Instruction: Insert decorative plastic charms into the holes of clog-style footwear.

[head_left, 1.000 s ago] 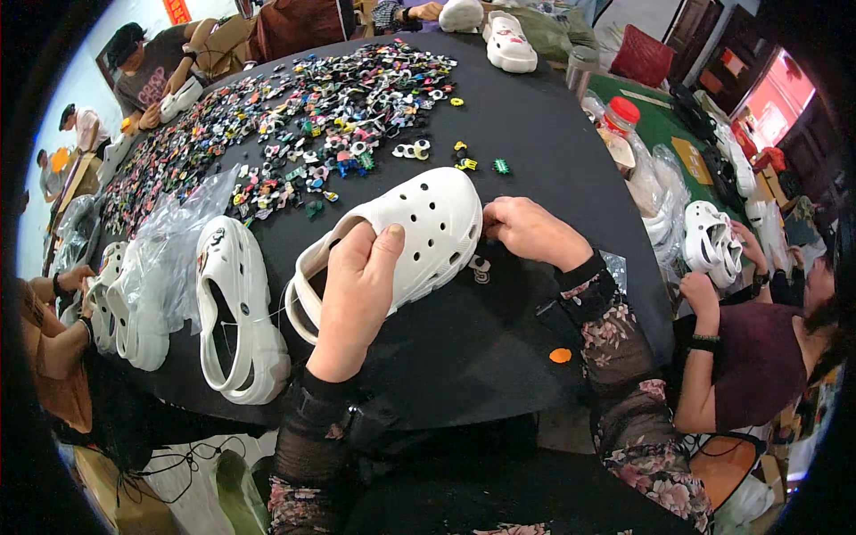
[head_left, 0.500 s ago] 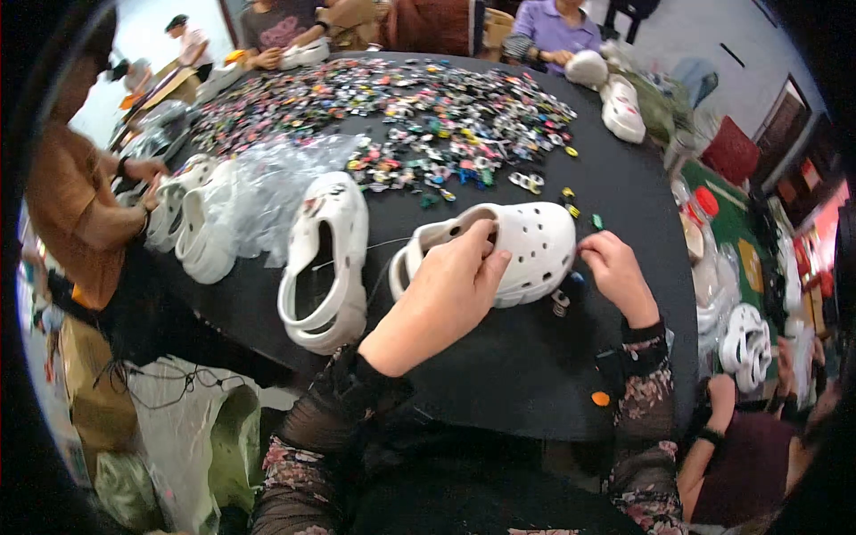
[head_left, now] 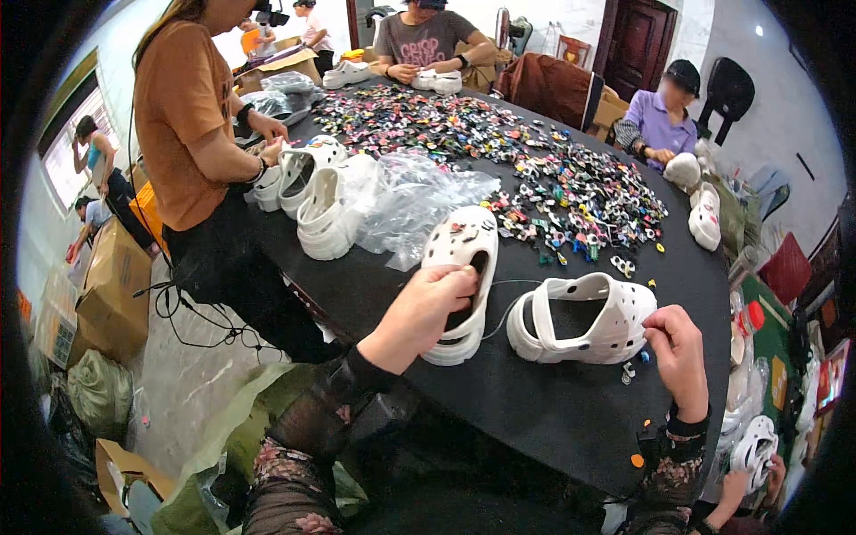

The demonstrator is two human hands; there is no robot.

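Note:
Two white foam clogs stand before me on a black table, joined by a thin clear cord. My left hand [head_left: 435, 308] pinches the side rim of the left clog [head_left: 464, 236], which has small charms on its toe. The right clog [head_left: 611, 312] sits upright and apart from my left hand. At its toe is my right hand [head_left: 679, 343], thumb and fingertips pressed together; what they hold, if anything, is hidden. Beside that toe lie a few small charms [head_left: 629, 370].
A wide spread of colourful shoe charms [head_left: 580, 201] covers the far table [head_left: 526, 419]. Clear plastic bags [head_left: 419, 201] and more white clogs [head_left: 334, 209] lie left, by a standing person in orange [head_left: 183, 116]. Other people sit across. An orange charm [head_left: 637, 461] lies near my right sleeve.
My left hand has left the right clog and now grips the left one. The right clog is set down upright. My view has swung left and up.

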